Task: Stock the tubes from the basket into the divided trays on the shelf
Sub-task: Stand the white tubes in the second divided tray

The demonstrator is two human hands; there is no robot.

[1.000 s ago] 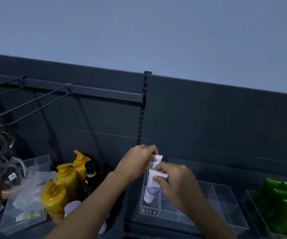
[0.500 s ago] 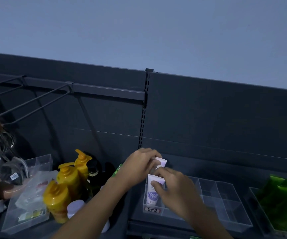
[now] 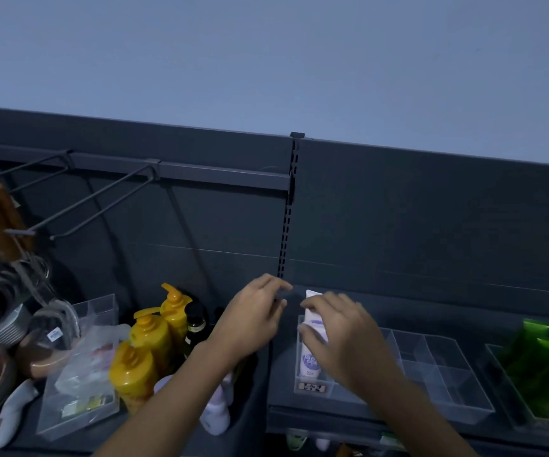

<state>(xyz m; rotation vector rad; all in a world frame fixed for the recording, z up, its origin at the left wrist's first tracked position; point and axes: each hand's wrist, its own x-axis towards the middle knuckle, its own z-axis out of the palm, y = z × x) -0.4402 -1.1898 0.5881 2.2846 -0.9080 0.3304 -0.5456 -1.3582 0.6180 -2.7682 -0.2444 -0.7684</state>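
While the white plastic tube with purple print (image 3: 310,361) stands upright in the leftmost compartment of the clear divided plastic tray (image 3: 439,369) on the dark grey metal shelf (image 3: 279,367), the right hand (image 3: 344,336) lies over its front. The thumb is near the tube's flat top and the fingers (image 3: 304,331) cross its upper body, loosely curved; whether they clasp it cannot be told. The left hand (image 3: 255,313) hovers just left of the tray, apart from the tube, palm down, fingers relaxed and holding nothing. Both forearms reach up from the lower edge. Yellow plastic pump bottles (image 3: 147,341) stand further left.
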